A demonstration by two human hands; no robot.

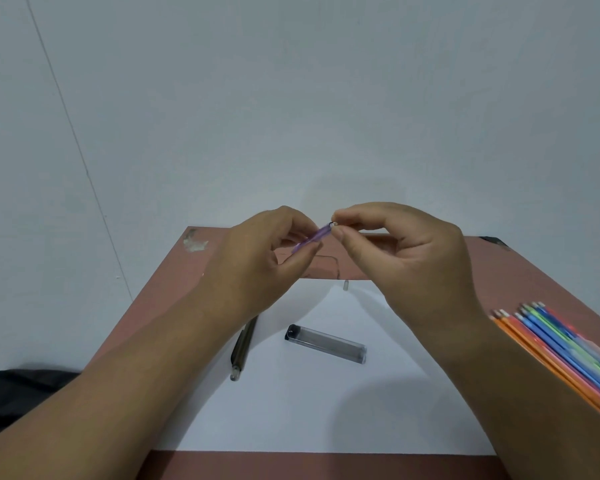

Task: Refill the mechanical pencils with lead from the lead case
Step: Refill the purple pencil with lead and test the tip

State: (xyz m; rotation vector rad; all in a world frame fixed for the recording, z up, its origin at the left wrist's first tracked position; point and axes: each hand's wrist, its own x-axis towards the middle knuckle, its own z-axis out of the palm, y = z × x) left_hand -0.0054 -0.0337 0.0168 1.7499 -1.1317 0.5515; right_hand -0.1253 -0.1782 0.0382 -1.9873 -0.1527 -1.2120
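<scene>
My left hand (257, 258) holds a purple mechanical pencil (312, 237) up above the table, its top end tilted up to the right. My right hand (395, 251) pinches at that top end with thumb and forefinger; something tiny may be between the fingertips, too small to tell. Most of the pencil's barrel is hidden inside my left hand. A clear lead case (326, 342) with a black cap lies on the white paper (309, 403) below my hands. A dark mechanical pencil (243, 348) lies to its left, partly under my left wrist.
A small pale cap-like piece (345, 285) sits at the paper's far edge. A row of coloured pencils (561, 351) lies at the right on the reddish-brown table (167, 289). A dark bag (18, 393) is beside the table at the left. A pale wall is behind.
</scene>
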